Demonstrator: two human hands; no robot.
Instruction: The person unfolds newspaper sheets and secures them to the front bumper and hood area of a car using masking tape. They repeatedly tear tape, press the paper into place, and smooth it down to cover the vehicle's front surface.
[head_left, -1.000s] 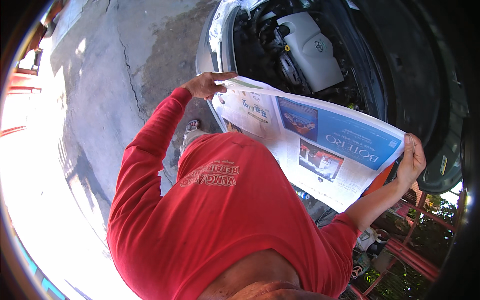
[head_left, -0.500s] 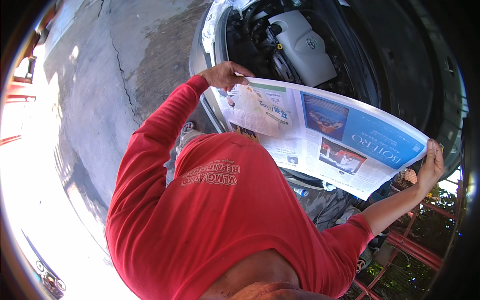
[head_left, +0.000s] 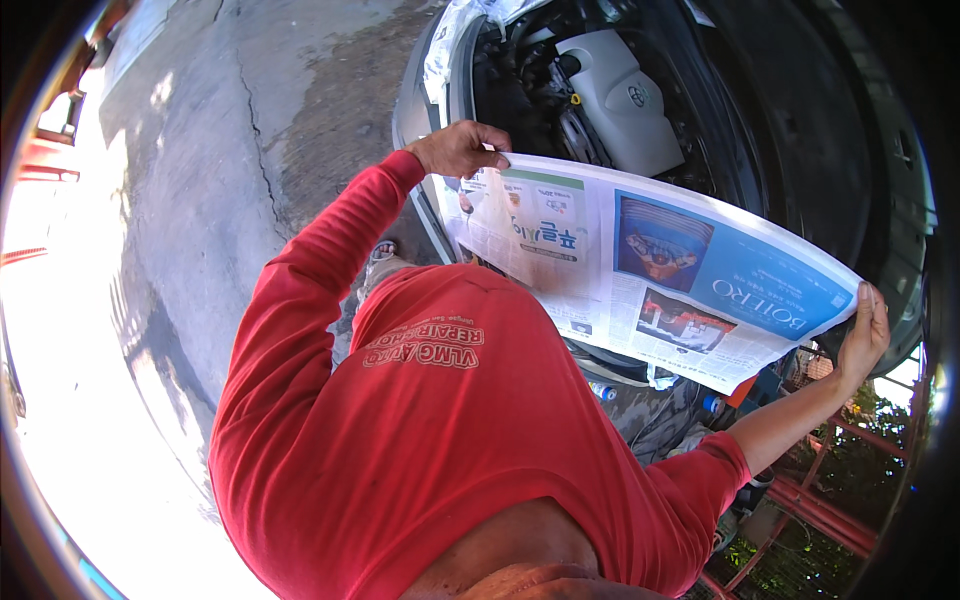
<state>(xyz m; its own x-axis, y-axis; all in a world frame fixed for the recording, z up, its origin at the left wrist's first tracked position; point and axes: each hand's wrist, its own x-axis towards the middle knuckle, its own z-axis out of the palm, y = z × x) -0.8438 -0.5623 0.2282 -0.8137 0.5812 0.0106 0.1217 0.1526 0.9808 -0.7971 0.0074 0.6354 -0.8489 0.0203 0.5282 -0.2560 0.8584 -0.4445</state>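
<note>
A wide newspaper sheet [head_left: 590,285] with a blue printed panel is stretched between my two hands, in front of the car's open engine bay. Its upper left corner is pinched between the thumb and fingers of my left hand [head_left: 462,150]. My right hand [head_left: 865,335] grips the sheet's right end, lower and farther out than the left. The paper bows slightly and hides the car's front edge. Just beyond it shows the grey engine cover [head_left: 622,105], with a yellow-topped part [head_left: 575,99] beside it.
Crumpled silvery wrapping [head_left: 440,62] covers the car's left side. The raised dark hood [head_left: 810,120] stands at the right. Cracked concrete [head_left: 200,150] spreads to my left. At lower right are red metal bars [head_left: 825,518], a can [head_left: 602,391] and cables on the ground.
The view has shifted slightly, so the car sits a little farther right. Both hands keep their hold on the newspaper, which has barely moved against my body.
</note>
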